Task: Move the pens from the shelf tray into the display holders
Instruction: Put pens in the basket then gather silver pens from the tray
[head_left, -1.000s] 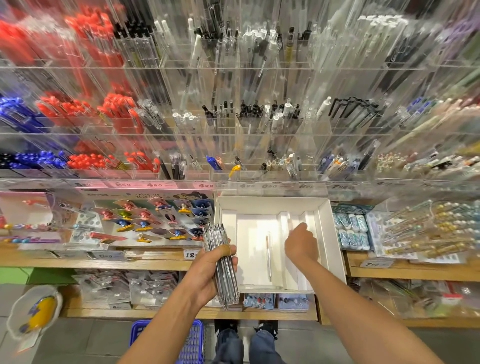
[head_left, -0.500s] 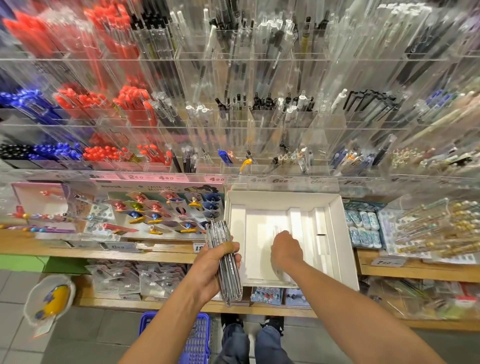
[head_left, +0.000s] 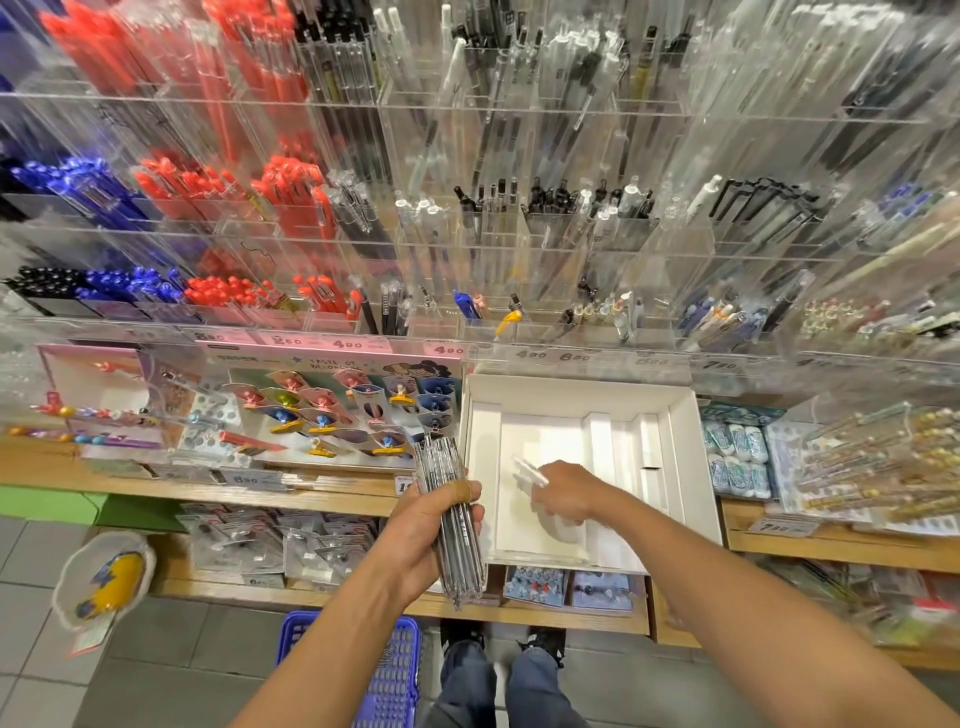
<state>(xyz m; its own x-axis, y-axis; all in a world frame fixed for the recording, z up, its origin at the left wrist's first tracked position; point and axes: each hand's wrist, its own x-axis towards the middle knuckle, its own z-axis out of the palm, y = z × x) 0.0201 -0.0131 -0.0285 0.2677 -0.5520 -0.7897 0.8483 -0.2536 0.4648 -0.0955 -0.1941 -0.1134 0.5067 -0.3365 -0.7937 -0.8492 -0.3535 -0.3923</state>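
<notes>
- The left hand (head_left: 431, 525) is gripping a bundle of clear pens (head_left: 451, 519), with fingers and thumb curling round its middle.
- The bundle is standing nearly upright in the view, its long axis running from just below the display card down to the lower shelf edge; the upper end is tilting slightly left.
- Which end of the bundle carries the tips cannot be told.
- The right hand (head_left: 566, 493) is hovering over the white tray (head_left: 680, 447) and pinching a single clear pen (head_left: 530, 471) between curled fingers.
- The single pen is lying on a diagonal, its free end pointing up and left, away from the hand; it is blurred, so its tip end cannot be told.
- The white tray is sitting on a wooden shelf (head_left: 332, 491), just right of the bundle, and is showing raised white dividers along its right side.
- Above the tray, rows of clear acrylic display holders (head_left: 519, 244) are filling the wall, with pens standing upright or leaning in them.
- Red pens (head_left: 291, 182) and blue pens (head_left: 78, 182) are occupying the left holders; black and clear pens are occupying the middle and right ones.
- Price labels (head_left: 348, 343) are running along the front strip under the lowest holders.
- A display card of clips (head_left: 332, 410) is resting to the left of the tray, and packed erasers (head_left: 735, 457) are lying to its right.
- A blue basket (head_left: 395, 675) is standing on the grey tiled floor (head_left: 156, 649), beside the person's legs.
</notes>
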